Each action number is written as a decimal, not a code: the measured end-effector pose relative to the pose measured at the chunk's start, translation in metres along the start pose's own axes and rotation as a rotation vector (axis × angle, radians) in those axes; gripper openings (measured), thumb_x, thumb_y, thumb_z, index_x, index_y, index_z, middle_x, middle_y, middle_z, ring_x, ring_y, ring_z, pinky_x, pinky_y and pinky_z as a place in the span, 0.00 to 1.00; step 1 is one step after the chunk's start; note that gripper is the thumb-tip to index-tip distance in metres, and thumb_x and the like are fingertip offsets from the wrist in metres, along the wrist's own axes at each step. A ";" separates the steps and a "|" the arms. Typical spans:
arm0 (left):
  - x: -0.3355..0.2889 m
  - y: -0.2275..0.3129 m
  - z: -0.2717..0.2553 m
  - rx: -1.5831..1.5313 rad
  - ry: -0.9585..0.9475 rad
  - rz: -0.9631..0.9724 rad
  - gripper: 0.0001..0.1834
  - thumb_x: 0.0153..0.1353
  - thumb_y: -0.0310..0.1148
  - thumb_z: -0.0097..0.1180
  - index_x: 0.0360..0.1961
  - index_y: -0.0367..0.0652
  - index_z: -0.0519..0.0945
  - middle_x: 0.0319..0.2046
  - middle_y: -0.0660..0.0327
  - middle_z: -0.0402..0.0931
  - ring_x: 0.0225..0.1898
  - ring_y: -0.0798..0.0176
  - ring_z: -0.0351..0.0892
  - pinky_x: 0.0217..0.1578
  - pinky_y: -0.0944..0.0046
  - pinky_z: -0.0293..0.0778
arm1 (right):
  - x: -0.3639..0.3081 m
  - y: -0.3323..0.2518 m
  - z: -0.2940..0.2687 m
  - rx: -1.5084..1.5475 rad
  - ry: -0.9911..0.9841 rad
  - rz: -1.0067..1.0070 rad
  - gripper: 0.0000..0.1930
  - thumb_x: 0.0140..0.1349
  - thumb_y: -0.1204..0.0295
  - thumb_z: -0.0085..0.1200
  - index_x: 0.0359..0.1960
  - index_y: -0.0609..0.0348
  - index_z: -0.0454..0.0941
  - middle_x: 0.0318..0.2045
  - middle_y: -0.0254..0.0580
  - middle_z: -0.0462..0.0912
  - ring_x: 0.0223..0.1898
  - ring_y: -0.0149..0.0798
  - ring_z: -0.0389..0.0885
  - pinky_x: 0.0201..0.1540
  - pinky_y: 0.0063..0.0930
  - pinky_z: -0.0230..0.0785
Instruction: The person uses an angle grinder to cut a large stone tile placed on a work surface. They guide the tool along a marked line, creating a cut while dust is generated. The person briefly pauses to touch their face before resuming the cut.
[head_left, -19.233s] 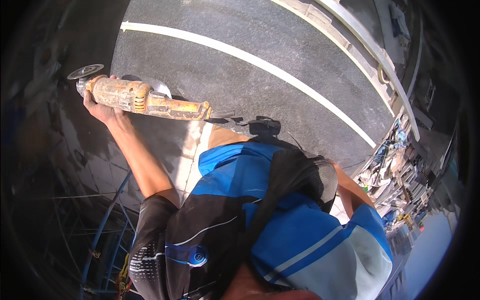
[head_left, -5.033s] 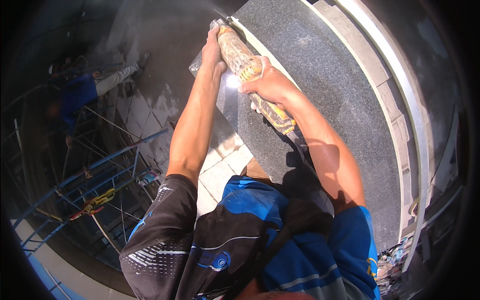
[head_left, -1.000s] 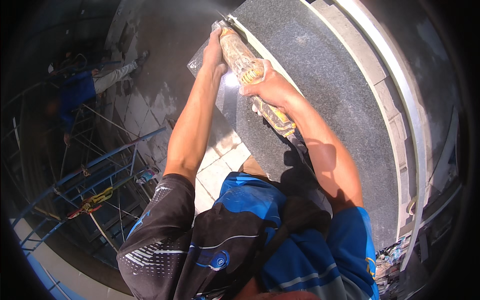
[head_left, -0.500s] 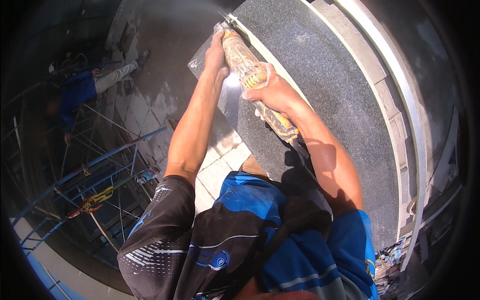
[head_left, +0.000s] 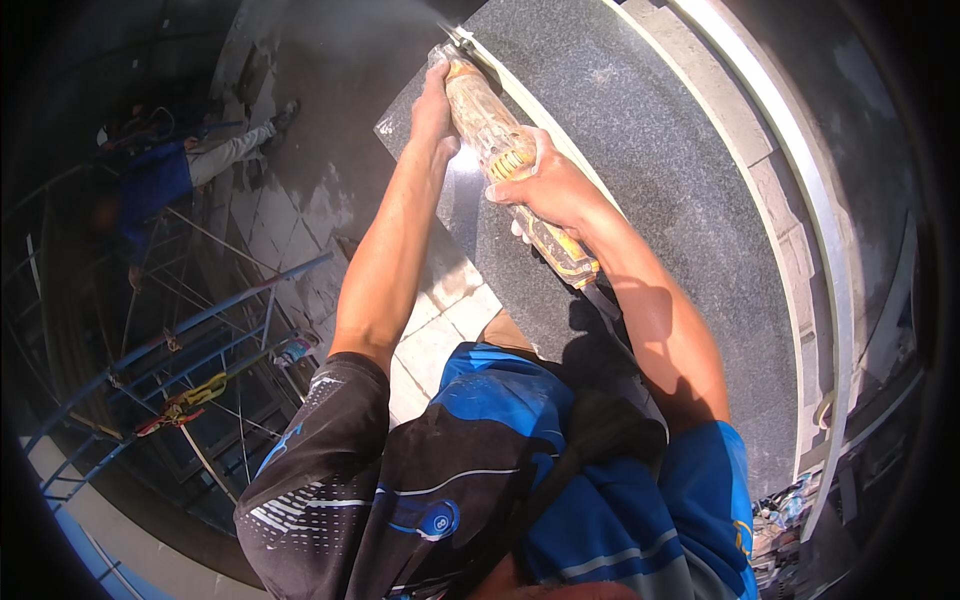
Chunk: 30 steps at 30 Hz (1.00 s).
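Both my hands are closed around a dusty yellow angle grinder [head_left: 490, 120]. My left hand [head_left: 432, 110] grips it at the front, near the metal head. Farther back, my right hand [head_left: 550, 185] wraps round the body, and a dark cord trails from the rear end toward me. The disc end lies at the pale edge of a speckled dark grey stone slab [head_left: 640, 150], where a plume of dust blows off to the left. My left hand's fingers are partly hidden behind the tool.
A long pale metal bar [head_left: 800, 140] curves along the right, beside blocks. On the left stands blue metal scaffolding [head_left: 190, 340] with a yellow and red strap [head_left: 190, 400]. A person in a blue top [head_left: 155, 190] is at far left. Light tiles [head_left: 430, 350] lie below the slab.
Almost nothing differs. My right hand and the grinder's rear end have shifted very slightly to the right, and dust still streams from the disc end.
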<state>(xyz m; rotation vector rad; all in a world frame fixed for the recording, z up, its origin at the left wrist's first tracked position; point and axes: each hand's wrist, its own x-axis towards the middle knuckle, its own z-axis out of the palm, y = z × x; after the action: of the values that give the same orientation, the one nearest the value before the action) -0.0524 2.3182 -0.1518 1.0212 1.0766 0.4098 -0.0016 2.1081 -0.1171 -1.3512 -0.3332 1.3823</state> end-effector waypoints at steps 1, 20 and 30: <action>0.001 0.001 0.000 0.011 0.013 0.003 0.28 0.72 0.54 0.48 0.50 0.36 0.78 0.39 0.50 0.83 0.38 0.52 0.86 0.42 0.49 0.84 | 0.002 -0.001 0.002 -0.002 0.012 -0.018 0.46 0.55 0.79 0.68 0.72 0.64 0.51 0.42 0.53 0.83 0.27 0.37 0.84 0.20 0.29 0.76; 0.020 0.005 -0.006 -0.036 -0.029 -0.027 0.28 0.72 0.53 0.48 0.52 0.35 0.77 0.42 0.48 0.82 0.40 0.51 0.85 0.43 0.47 0.84 | 0.013 -0.009 0.003 0.053 -0.027 0.001 0.45 0.56 0.79 0.68 0.71 0.63 0.51 0.42 0.53 0.82 0.27 0.37 0.83 0.19 0.29 0.77; 0.007 -0.005 -0.007 -0.051 -0.061 -0.026 0.28 0.71 0.50 0.50 0.54 0.32 0.75 0.44 0.47 0.81 0.42 0.52 0.85 0.45 0.49 0.84 | -0.002 0.002 0.002 0.023 0.013 -0.010 0.46 0.56 0.79 0.68 0.72 0.63 0.51 0.40 0.51 0.83 0.27 0.36 0.83 0.20 0.29 0.75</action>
<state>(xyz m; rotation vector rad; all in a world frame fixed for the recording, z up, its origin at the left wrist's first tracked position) -0.0561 2.3236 -0.1605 0.9679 1.0192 0.3811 -0.0044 2.1063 -0.1166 -1.3370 -0.3140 1.3654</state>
